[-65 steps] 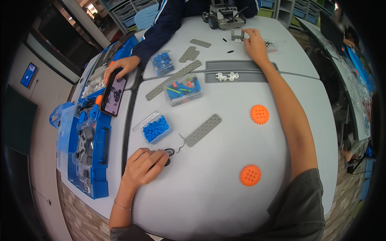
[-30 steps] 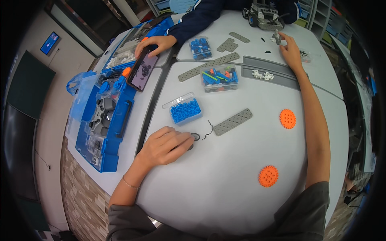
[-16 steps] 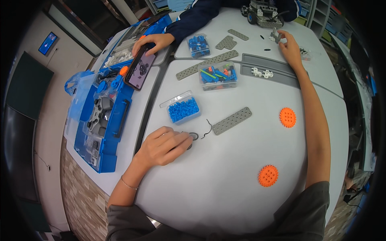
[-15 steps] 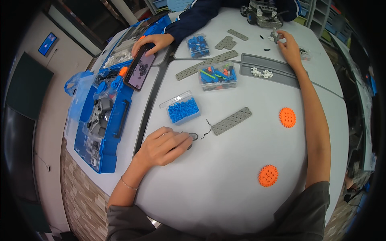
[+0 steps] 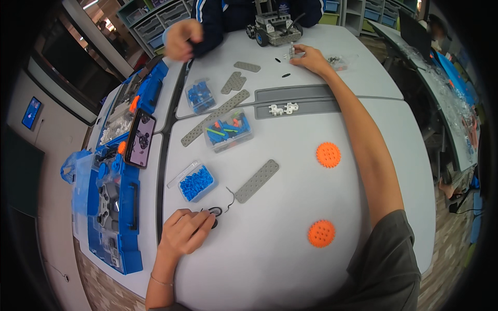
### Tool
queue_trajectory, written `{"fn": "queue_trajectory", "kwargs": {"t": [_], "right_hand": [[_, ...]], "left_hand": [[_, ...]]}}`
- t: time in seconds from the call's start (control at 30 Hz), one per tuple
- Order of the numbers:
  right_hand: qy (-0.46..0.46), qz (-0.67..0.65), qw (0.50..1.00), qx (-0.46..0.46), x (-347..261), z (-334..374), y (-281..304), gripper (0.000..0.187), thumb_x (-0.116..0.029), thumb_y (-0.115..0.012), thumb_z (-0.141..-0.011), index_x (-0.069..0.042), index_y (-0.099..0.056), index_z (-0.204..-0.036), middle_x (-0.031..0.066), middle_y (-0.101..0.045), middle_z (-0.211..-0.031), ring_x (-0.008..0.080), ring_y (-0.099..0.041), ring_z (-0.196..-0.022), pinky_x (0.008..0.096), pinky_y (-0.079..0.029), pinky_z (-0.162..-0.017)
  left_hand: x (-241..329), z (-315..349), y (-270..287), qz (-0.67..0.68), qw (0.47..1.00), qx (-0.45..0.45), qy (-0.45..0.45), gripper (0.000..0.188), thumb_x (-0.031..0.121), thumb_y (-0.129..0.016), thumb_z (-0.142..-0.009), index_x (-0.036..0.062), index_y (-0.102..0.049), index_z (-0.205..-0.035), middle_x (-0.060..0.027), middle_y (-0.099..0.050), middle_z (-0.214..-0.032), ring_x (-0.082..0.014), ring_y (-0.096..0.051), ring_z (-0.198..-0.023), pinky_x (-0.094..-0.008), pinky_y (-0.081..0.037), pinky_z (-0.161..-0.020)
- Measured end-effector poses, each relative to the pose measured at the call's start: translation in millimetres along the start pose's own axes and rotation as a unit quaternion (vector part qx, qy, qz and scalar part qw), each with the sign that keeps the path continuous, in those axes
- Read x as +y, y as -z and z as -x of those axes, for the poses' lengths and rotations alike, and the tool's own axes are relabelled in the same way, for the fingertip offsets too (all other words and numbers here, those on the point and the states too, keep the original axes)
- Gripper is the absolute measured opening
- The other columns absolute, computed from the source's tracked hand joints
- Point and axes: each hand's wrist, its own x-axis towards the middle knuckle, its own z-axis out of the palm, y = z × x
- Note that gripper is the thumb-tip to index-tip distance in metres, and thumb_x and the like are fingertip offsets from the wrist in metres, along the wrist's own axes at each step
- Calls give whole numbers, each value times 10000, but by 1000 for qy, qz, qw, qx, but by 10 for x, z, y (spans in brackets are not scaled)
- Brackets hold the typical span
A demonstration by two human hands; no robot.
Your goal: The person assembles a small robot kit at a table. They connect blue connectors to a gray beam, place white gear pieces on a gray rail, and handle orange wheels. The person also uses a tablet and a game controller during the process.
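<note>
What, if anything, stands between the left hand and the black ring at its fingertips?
Nothing visible: the left hand seems to touch the black ring. The clear box of blue pieces stands farther off, not between them.

Single head-worn fisheye view, looking down, across a near tabletop (image 5: 270,264)

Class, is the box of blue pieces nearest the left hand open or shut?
The box is open: its clear lid is swung left, leaving the blue pieces uncovered.
</note>
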Motion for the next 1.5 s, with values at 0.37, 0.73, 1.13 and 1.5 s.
{"fn": "queue_trajectory", "kwargs": {"t": [0.37, 0.73, 1.13, 1.5], "right_hand": [[40, 77, 950, 299, -25, -160, -230, 640, -374, -910, -691, -4, -627, -1129, 192, -633, -1118, 373, -669, -973, 447, -551, -870], [125, 53, 938, 319, -146, -77, -278, 659, -435, -907, -719, 22, -656, -1123, 147, -665, -998, 271, -646, -896, 387, -532, -800], [43, 1, 996, 80, -51, 275, -56, 252, -227, -786, -848, -25, -757, -998, 96, -750, -857, 191, -716, -796, 322, -564, -782], [19, -31, 995, 93, -42, 332, -80, 256, -264, -741, -900, -48, -774, -1032, 83, -769, -895, 175, -717, -811, 316, -564, -803]], "left_hand": [[6, -5, -18, -1, 1000, 5, -2, 195, 14, -783, -798, 38, -730, -985, -46, -714, -983, -136, -647, -758, -293, -523, -705], [19, -6, 2, 3, 1000, -1, 7, 213, 5, -781, -794, 28, -722, -997, -54, -707, -988, -138, -639, -746, -293, -520, -710], [14, 10, -31, 9, 1000, 27, 9, 291, -15, -782, -681, 40, -704, -956, -59, -704, -980, -171, -591, -678, -297, -524, -680], [7, -21, -42, 20, 999, 43, 9, 268, -18, -768, -671, 38, -711, -926, -55, -700, -945, -182, -591, -680, -301, -511, -651]]}}
